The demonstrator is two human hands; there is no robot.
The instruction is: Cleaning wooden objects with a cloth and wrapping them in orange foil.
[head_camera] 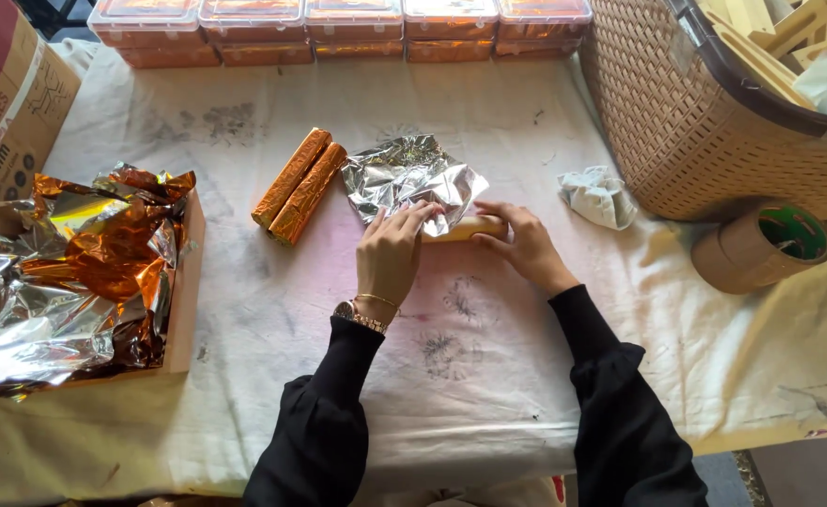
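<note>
Pressing down on a crinkled silver foil sheet point(411, 178), the left hand point(390, 252) lies with fingers spread flat over the sheet's near edge, where it laps over a pale wooden stick point(474, 227). The right hand point(524, 246) grips the stick's bare end between thumb and curled fingers — the stick lies crosswise on the cloth-covered worktop point(488, 376), bridging the two hands. Just beyond the left hand, to its left, two copper-wrapped rolls point(299, 185) lie touching side by side. Farther left of that hand, a shallow wooden tray point(186, 300) holds heaped silver and copper foil. Beyond the right hand lies a crumpled white rag point(599, 195); to its right sit a woven basket point(676, 122) of wooden pieces and a brown tape roll point(761, 246). Orange lidded boxes point(338, 28) line the far edge.
</note>
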